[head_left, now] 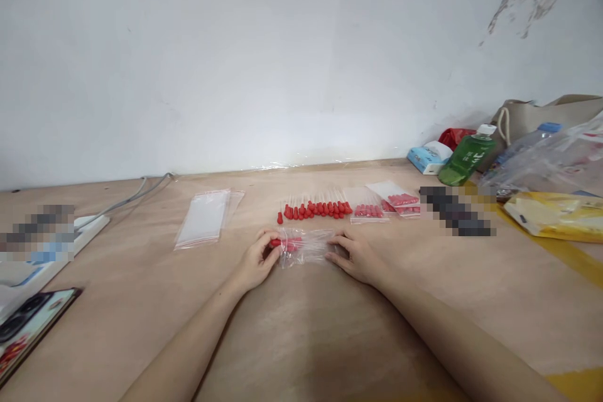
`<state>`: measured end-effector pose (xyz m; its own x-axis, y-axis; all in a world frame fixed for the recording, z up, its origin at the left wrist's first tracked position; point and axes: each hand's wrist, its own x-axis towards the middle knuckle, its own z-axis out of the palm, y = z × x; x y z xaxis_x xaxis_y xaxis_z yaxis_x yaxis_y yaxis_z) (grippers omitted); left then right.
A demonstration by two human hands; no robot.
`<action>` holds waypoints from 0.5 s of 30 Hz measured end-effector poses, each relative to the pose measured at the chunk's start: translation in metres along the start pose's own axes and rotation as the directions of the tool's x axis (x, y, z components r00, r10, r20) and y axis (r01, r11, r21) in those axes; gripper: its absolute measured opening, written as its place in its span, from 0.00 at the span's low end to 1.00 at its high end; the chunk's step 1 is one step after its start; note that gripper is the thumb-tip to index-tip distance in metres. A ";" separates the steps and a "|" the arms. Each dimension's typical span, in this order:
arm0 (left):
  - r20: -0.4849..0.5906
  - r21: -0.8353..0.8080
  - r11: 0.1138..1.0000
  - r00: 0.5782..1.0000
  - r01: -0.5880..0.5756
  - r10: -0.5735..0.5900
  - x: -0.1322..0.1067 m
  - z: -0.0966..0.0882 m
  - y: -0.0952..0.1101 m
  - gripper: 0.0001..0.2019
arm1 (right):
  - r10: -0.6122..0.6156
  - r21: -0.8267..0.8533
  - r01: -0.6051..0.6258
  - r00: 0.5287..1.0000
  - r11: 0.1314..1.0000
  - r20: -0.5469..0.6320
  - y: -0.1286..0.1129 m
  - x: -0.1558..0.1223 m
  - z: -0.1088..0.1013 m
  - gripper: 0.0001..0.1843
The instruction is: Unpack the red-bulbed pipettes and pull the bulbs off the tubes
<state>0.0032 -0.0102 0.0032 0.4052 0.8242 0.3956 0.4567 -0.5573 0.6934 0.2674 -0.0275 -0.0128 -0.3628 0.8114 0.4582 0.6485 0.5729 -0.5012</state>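
In front of me lies a clear plastic bag with several red-bulbed droppers in it, their thin clear stems pointing right. My left hand pinches the bag's left end, where a red bulb shows at the fingertips. At the opposite end, my right hand has its thumb and fingers closed on the plastic. Just beyond the bag, a row of loose red-bulbed droppers lies with stems toward the wall. Filled bags of droppers lie to their right. A stack of flat clear bags rests to the left.
A phone and a white power strip with a grey cable are at left. At right stand a tissue pack, a green bottle and plastic bags. A yellow packet lies there too. The wall closes off the back.
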 end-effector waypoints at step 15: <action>0.181 0.052 0.997 0.981 0.061 -0.069 -0.006 -0.018 -0.002 0.13 | -0.013 0.020 0.013 1.000 1.000 -0.001 0.000 0.000 0.000 0.10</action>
<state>-0.0141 -0.0123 0.0102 0.5091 0.8290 0.2315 0.5208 -0.5108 0.6840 0.2675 -0.0275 -0.0124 -0.3711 0.8036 0.4652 0.6303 0.5859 -0.5094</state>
